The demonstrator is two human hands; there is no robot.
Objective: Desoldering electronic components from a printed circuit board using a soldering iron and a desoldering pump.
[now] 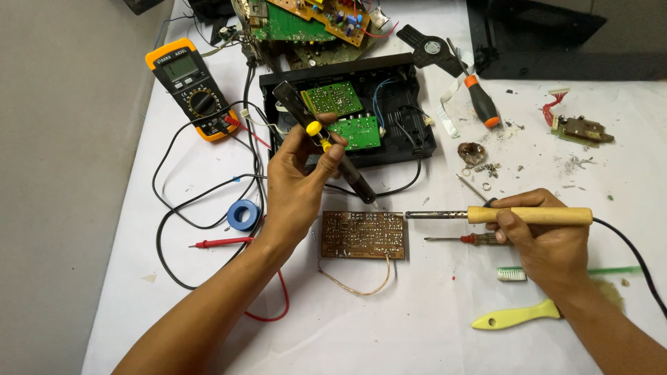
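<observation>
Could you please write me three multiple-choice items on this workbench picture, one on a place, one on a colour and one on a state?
1. Where does the roll of blue tape lie?
A. left of the left hand
B. inside the open black case
C. beside the toothbrush

2. What colour is the multimeter casing's rim?
A. green
B. orange
C. white

3. How is the soldering iron held?
A. lying loose on the table
B. gripped in the right hand, tip toward the brown circuit board
C. gripped in the left hand

Answers: 1 A, the roll sits on the white table by the left hand. 2 B, orange edges frame the dark meter. 3 B, the right hand wraps its wooden handle, tip at the brown circuit board.
</observation>
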